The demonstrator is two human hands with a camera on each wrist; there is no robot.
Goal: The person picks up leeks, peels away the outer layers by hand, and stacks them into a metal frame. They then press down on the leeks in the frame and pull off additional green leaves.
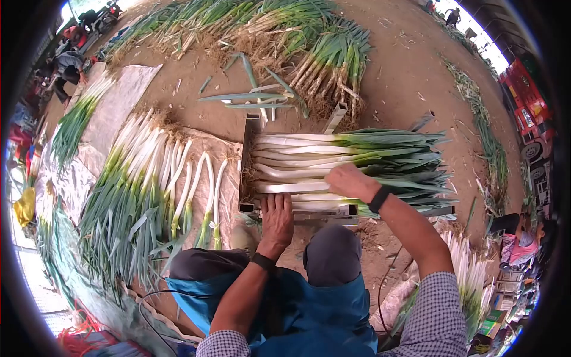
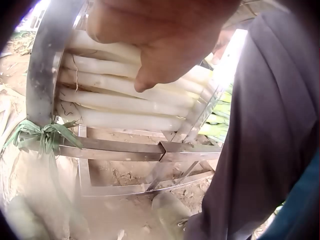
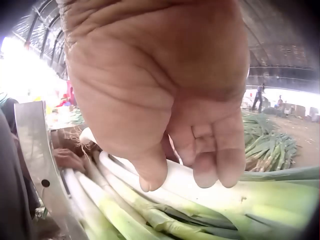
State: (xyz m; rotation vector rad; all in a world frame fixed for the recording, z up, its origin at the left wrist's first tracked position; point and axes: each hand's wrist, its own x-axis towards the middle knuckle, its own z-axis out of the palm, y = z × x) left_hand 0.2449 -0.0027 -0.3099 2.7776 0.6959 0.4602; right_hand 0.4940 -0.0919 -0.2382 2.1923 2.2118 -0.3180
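Observation:
A row of leeks (image 1: 291, 159) lies in a metal rack (image 1: 248, 156), white root ends to the left against an upright plate, green leaves to the right. My right hand (image 1: 352, 181) is over the middle of the row, where white turns to green. In the right wrist view, its curled fingers and thumb (image 3: 152, 172) grip a thick leek (image 3: 179, 175). My left hand (image 1: 278, 221) rests on the white stalks at the rack's near left corner, fingers straight. The left wrist view shows that hand (image 2: 165, 37) over the white stalks (image 2: 125, 105).
Left of the rack, more leeks (image 1: 137, 166) lie on a sheet (image 1: 134, 83). Piles of untrimmed leeks (image 1: 336, 59) with roots lie beyond the rack, with loose leaves (image 1: 244, 96) before them. My knees (image 1: 333, 253) are close to the rack's near side. A green tie (image 2: 45, 135) wraps the rack's corner.

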